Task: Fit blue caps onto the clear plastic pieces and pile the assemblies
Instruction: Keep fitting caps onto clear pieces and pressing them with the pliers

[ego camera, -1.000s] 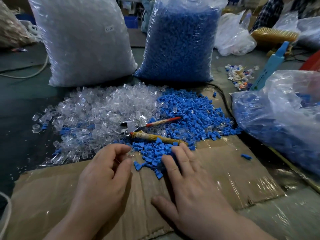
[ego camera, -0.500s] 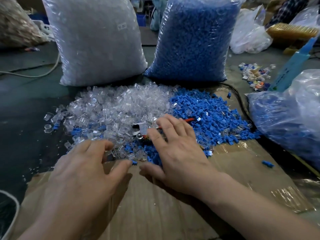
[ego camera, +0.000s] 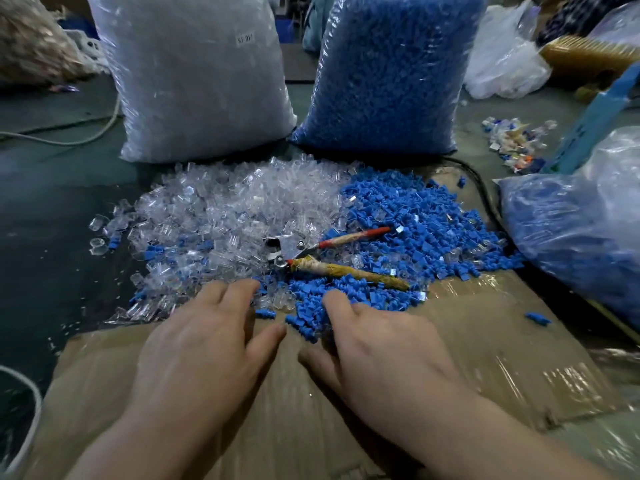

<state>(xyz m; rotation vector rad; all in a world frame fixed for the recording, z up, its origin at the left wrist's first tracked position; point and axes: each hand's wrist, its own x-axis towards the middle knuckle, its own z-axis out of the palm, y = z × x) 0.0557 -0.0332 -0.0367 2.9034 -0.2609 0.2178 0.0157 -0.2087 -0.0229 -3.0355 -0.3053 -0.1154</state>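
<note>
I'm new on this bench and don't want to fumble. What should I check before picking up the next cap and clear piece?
1. Caps in reach: ok, the right hand reaches the near edge of the caps.
2. Clear pieces in reach: ok, the left hand is at the near edge of the clear pieces.
3. Hands free of parts: cannot tell, both palms face down.
4. Cutters away from fingers: ok, they lie on the piles beyond both hands.
5. Room for assemblies: ok, bare cardboard right of the right hand.
</note>
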